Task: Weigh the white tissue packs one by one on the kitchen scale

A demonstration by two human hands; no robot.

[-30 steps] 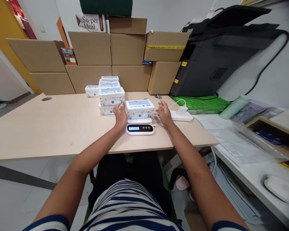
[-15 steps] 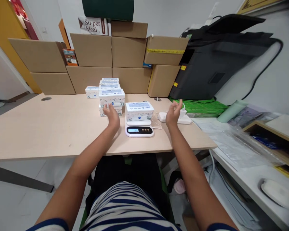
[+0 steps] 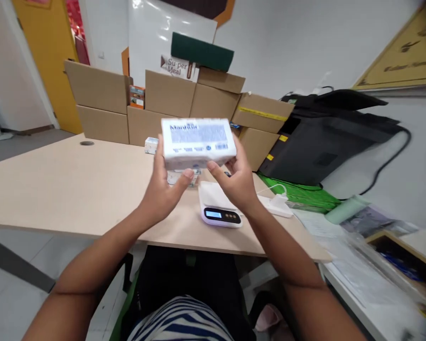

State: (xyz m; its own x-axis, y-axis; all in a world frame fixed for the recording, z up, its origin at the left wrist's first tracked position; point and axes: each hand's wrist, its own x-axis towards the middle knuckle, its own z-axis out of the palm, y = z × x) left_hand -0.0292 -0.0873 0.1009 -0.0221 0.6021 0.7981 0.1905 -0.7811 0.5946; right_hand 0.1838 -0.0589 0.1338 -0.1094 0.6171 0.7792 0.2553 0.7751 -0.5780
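Between both hands I hold a white tissue pack (image 3: 199,139) up above the table, its printed top tilted toward me. My left hand (image 3: 165,189) is closed on its left end, the thumb along the lower front edge. At the right end, my right hand (image 3: 237,177) grips it the same way. Below, to the right, sits the white kitchen scale (image 3: 218,199) with its display lit and its plate bare. Part of another tissue pack (image 3: 179,178) shows under the held one, and one more small pack (image 3: 151,145) stands farther back; the rest of the stack is hidden.
Cardboard boxes (image 3: 168,99) line the back of the table (image 3: 74,189). A dark printer (image 3: 337,137) stands at the right on a green package (image 3: 298,192). The scale's cable runs near a white power strip (image 3: 277,206). A side desk with papers (image 3: 315,225) adjoins on the right.
Both hands were apart and empty beside the scale; now they hold a tissue pack, raised. The pack that lay on the scale is gone from it. The head view has tilted and shifted.
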